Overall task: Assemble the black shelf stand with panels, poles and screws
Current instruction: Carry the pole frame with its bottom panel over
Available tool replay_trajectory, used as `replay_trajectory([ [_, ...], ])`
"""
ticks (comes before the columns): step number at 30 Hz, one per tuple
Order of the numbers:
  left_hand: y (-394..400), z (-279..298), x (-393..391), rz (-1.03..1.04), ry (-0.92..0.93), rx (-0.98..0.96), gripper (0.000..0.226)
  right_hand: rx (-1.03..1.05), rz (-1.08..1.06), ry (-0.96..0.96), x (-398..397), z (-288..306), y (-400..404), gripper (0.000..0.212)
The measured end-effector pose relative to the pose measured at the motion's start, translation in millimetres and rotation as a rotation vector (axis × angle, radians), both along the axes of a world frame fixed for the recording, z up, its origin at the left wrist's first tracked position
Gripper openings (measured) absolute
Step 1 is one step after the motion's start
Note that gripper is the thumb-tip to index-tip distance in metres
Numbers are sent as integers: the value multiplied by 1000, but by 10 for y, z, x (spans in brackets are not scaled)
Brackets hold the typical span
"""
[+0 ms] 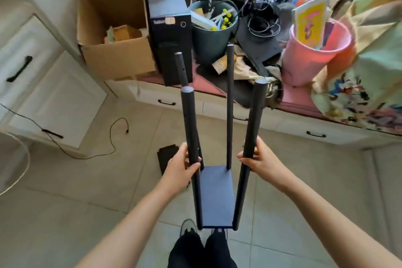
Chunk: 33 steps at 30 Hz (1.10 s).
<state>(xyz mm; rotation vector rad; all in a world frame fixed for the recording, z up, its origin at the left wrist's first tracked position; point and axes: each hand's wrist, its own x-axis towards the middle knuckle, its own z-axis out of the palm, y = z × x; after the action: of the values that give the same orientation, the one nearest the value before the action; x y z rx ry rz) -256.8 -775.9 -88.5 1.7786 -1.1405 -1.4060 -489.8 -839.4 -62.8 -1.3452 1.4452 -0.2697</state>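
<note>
A partly built black shelf stand is held up in front of me: one dark panel [215,196] at the bottom with several black poles rising from its corners. My left hand [181,168] grips the near left pole [189,128]. My right hand [260,162] grips the near right pole [253,124]. The two far poles [230,102] stand free behind, their tops bare. Another black panel [166,158] lies on the tiled floor behind my left hand, partly hidden.
A low white bench with drawers [282,124] runs across ahead, piled with a cardboard box [113,35], a black computer tower [171,35], a grey bin [212,37], a pink bucket [315,54] and cables. White cabinets [43,85] stand left. A cable [113,137] trails on the floor.
</note>
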Motion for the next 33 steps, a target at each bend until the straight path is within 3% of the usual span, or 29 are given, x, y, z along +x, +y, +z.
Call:
replay_trajectory([
  [6,-385,-743,-328,-91,-93,21,36,25,-98,24,-422,-773,-76,30],
  [17,-652,-1978,-947,-159,-261,66,37,-43,-305,47,-869,-2047,-133,51],
  [27,-517,-2546,-1157,-69,-297,60,29,-107,-412,25,-942,-2836,0,55],
  [33,-431,-2722,-1243,-24,-250,50,30,-159,-449,9,-976,-3087,140,38],
])
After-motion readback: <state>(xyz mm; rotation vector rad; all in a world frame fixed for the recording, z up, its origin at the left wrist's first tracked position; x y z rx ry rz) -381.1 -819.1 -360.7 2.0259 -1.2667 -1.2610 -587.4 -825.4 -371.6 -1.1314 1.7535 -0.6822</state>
